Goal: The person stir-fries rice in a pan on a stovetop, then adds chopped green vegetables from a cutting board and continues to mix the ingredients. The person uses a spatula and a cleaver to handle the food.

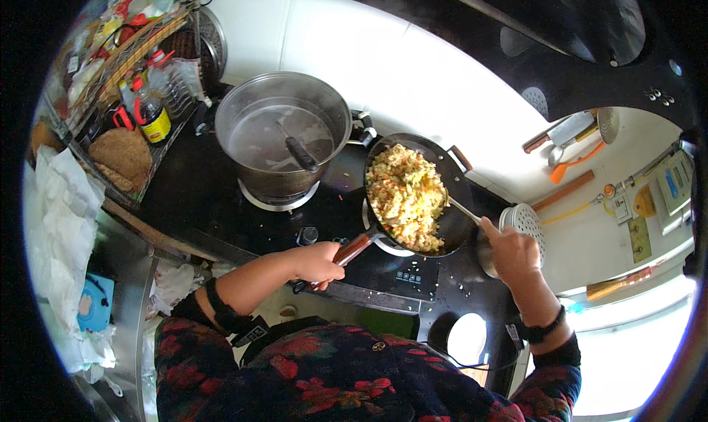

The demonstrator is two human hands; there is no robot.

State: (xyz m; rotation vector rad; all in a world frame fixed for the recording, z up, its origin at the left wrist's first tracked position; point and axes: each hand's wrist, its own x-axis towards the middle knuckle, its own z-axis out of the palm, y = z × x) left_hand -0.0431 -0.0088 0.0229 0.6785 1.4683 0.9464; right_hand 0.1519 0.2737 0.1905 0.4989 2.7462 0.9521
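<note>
My left hand is closed around the wooden handle of a dark wok, which sits over the right burner of a black glass hob. Fried rice with bits of vegetable and egg is heaped in the wok's left part. A metal spatula or ladle is in my right hand; its far end touches the rice's right edge and is partly hidden. On the left burner stands a large steel pot of cloudy liquid, with a dark-handled utensil resting inside.
A wire rack with bottles and bags stands at left. Right of the wok is a steel container with a perforated lid. A cleaver and an orange spatula hang on the wall. A white plate lies near the counter's front.
</note>
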